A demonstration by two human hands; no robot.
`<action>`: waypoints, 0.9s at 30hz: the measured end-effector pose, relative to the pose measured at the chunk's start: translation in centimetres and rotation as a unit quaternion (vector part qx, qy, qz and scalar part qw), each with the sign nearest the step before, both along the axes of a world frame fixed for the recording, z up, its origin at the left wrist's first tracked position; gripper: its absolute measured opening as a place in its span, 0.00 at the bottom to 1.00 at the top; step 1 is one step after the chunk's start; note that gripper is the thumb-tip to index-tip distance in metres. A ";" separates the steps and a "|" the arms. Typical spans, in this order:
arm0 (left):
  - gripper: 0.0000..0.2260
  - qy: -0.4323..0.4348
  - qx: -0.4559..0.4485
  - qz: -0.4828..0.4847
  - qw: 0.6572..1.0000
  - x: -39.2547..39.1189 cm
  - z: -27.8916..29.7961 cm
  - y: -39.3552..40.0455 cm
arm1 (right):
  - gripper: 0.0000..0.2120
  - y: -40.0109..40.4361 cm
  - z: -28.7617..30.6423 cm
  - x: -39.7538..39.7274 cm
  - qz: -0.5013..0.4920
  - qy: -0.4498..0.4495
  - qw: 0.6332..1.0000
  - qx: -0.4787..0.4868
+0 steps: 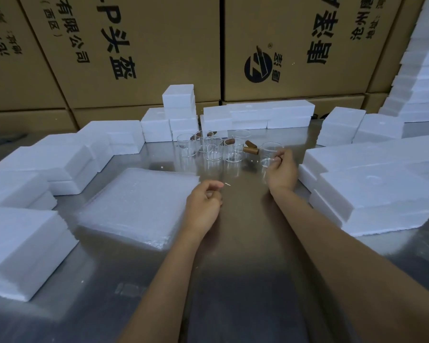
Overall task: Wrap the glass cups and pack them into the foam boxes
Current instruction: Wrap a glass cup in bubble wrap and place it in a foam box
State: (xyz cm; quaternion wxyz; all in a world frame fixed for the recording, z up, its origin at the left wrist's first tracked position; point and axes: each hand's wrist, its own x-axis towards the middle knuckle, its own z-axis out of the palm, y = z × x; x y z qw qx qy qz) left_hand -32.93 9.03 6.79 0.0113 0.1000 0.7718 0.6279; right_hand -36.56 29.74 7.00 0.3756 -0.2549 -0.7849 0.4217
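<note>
Two bare forearms are being extended over a grey metal table (233, 280) from the near edge. The left hand (204, 200) is being held just above the tabletop beside the right edge of a stack of bubble wrap sheets (136, 206); its fingers are loosely curled toward the palm and nothing is being held in them. The bubble wrap is lying flat, left of centre on the table.

Further out, a glass cup (270, 154) is being gripped by the right hand (282, 169), with the fingers curled round its near side while it is standing upright on the table. A brown handle (250, 150) is projecting from that cup toward the left.

Just beyond and to the left, a cluster of glass cups (212, 148) is being kept upright in the middle of the table, close together, some with brown handles showing between them.

The work area is being ringed by white foam boxes: a near-left stack (22, 243), a stepped row along the left (67, 159), a large pile on the right (372, 191), and a row at the far edge (258, 115) behind the cups. A tall stack of foam (419, 70) is being leaned at the far right. Behind everything, cardboard cartons (134, 45) printed with black characters are being stacked as a wall.
</note>
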 end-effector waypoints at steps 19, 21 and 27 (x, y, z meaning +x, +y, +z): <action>0.43 0.026 -0.087 -0.107 0.990 1.1 -0.3 1.3 | 0.11 -3.9 0.1 8.6 0.178 0.043 0.965 -0.190; 0.43 0.044 -0.082 -0.108 0.990 1.2 -0.5 1.1 | 0.11 -4.0 0.1 8.9 0.200 0.048 0.960 -0.188; 0.36 0.091 -0.025 -0.093 0.991 1.0 -0.4 1.3 | 0.09 -4.5 1.6 9.7 0.214 0.055 0.937 -0.270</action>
